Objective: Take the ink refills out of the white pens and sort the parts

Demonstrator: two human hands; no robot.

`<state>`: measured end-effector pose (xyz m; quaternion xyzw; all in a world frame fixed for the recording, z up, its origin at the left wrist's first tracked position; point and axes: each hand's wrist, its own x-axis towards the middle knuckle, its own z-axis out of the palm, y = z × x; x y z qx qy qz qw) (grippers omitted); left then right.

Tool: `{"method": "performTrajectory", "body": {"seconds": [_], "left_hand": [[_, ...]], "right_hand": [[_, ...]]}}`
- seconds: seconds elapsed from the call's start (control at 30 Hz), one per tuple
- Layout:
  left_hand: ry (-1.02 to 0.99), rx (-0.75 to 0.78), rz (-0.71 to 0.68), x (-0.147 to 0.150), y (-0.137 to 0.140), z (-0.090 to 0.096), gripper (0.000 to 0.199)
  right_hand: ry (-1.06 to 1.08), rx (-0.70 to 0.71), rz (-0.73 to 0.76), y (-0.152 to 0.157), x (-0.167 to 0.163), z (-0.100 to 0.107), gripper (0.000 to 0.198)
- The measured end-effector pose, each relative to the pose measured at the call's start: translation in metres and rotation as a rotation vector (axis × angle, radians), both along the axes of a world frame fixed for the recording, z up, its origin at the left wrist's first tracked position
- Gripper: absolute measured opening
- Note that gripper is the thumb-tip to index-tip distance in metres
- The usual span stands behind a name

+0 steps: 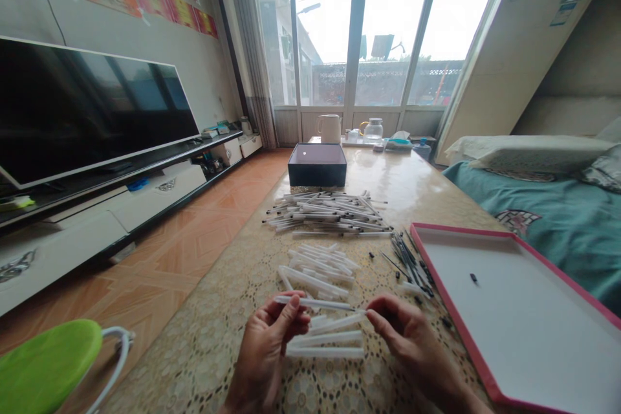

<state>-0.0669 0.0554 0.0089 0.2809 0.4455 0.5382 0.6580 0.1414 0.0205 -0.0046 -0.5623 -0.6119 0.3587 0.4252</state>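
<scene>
Left hand [270,333] pinches a white pen barrel [320,303], left of the pink-rimmed lid [524,297]; right hand [407,334] pinches a small pale piece [360,312]. Best keep both aligned.

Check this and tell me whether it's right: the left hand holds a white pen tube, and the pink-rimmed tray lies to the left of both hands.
The side is wrong: the head view shows the pink-rimmed tray to the right of both hands. The left hand does hold a white pen tube.
</scene>
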Motion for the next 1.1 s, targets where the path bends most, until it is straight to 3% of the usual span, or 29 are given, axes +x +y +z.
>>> {"method": "performTrajectory", "body": {"seconds": [0.1, 0.23, 0.33, 0.47, 0.53, 0.6, 0.77, 0.97, 1.1], "left_hand": [[-0.016, 0.015, 0.115, -0.005, 0.004, 0.001, 0.029], [0.021, 0.025, 0.241, -0.012, 0.010, -0.001, 0.029], [0.164, 0.079, 0.170, -0.013, 0.010, -0.003, 0.023], [0.506, 0.276, -0.053, -0.007, 0.002, -0.006, 0.015], [0.703, 0.397, -0.081, -0.005, -0.001, -0.008, 0.012], [0.884, 0.497, -0.060, -0.004, -0.003, -0.010, 0.011], [1.130, 0.630, -0.041, -0.008, -0.002, -0.015, 0.012], [1.201, 0.721, -0.032, -0.007, -0.003, -0.014, 0.013], [1.174, 0.718, -0.058, -0.006, -0.004, -0.013, 0.011]], "right_hand": [[-0.163, 0.040, -0.060, 0.001, 0.016, 0.009, 0.028], [-0.281, 0.005, 0.008, 0.003, 0.044, 0.020, 0.030], [-0.395, -0.003, -0.014, 0.004, 0.063, 0.023, 0.031], [-0.617, 0.065, -0.395, 0.008, 0.076, 0.016, 0.026], [-0.772, 0.053, -0.576, 0.012, 0.078, 0.010, 0.021], [-0.914, 0.032, -0.656, 0.015, 0.077, 0.004, 0.017], [-0.964, 0.084, -0.670, 0.022, 0.072, -0.002, 0.011], [-0.837, 0.272, -0.672, 0.016, 0.070, 0.006, 0.015], [-0.726, 0.214, -0.472, 0.011, 0.053, 0.023, 0.014]]}}
